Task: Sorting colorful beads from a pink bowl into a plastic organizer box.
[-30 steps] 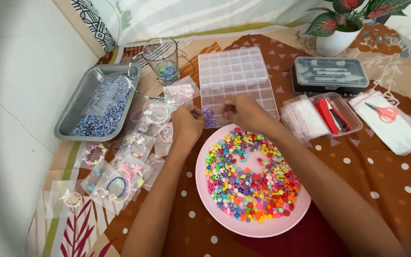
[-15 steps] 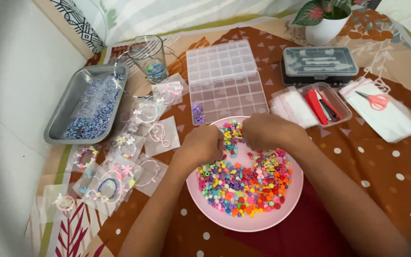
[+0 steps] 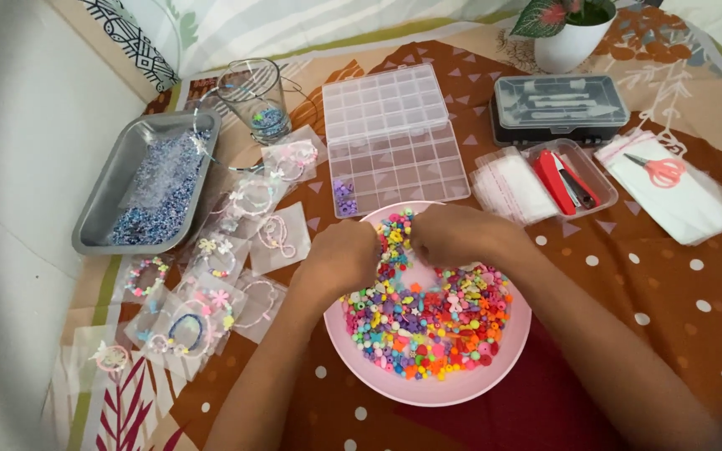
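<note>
- Over the pink plate, the left hand and right hand are curling down into the mixed coloured beads; whether either grip is pinching a bead cannot be told.
- Being tiny, hard, light and likely to roll, the beads are probably calling for a fingertip pinch.
- Beyond the plate, a clear compartment box is holding a few purple beads in a near-left cell.
- A grey tray is carrying bluish bits; a glass is holding some too.

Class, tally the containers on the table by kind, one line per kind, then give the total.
Pink plate of beads: 1
Clear compartment box: 1
Grey metal tray: 1
Glass cup: 1
Dark tool case: 1
Small clear tray with red tools: 1
Total: 6
</note>
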